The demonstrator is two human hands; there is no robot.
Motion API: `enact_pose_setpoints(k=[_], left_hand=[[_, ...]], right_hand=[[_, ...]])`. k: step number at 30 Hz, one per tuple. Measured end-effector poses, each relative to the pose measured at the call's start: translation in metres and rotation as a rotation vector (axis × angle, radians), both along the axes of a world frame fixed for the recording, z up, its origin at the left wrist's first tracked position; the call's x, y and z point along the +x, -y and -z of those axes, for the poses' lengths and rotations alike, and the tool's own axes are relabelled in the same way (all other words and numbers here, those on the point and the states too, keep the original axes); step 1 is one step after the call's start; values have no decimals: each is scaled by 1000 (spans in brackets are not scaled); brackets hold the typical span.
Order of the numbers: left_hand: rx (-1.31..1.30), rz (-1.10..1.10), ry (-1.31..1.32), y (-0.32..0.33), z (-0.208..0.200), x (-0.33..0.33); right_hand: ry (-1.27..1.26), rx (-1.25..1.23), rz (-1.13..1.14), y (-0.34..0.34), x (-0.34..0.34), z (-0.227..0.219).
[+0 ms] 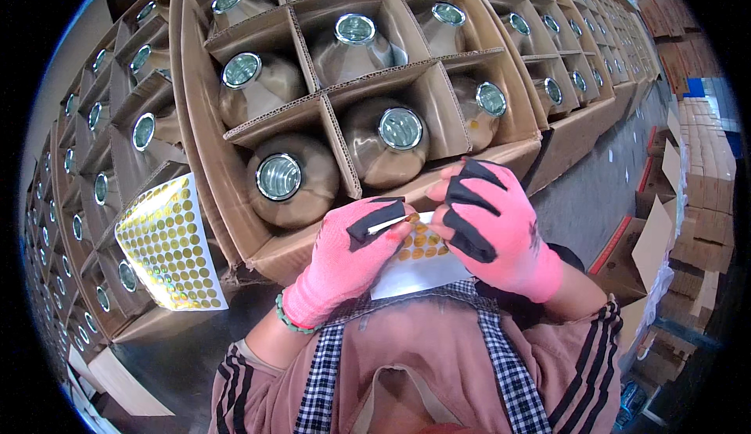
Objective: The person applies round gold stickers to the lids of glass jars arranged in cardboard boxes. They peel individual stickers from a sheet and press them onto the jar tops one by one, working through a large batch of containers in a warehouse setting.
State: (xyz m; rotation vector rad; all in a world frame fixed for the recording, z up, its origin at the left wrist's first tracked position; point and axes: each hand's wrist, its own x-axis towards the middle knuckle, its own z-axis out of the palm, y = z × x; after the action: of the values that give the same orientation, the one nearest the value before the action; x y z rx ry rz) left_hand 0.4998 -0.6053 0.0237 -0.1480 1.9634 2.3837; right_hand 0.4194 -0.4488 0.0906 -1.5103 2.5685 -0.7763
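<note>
My left hand, in a pink glove with a black-wrapped finger, closes its fingers on a thin white stick. A small gold round sticker shows at the stick's tip. My right hand, gloved the same way with bare fingertips, is curled at the upper right edge of a white sheet of gold round stickers. This sheet lies between both hands, against my checked apron. Just beyond stands an open cardboard box with dividers, holding glass bottles upright, one per compartment.
A second sheet of gold stickers rests on the boxes at left. More divided boxes of bottles extend left, and others run far right. Opened cartons and stacked cardboard stand beyond the grey floor at right.
</note>
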Motion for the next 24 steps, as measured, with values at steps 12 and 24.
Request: enact_pose_setpoints(k=[12,24], left_hand=[[-479,375,-428,-5,19,1],[-344,262,-505,-4,26,4]], right_hand=[[-146,342,-288,50,-55,47],[-434,429,-266,64,-52,65]])
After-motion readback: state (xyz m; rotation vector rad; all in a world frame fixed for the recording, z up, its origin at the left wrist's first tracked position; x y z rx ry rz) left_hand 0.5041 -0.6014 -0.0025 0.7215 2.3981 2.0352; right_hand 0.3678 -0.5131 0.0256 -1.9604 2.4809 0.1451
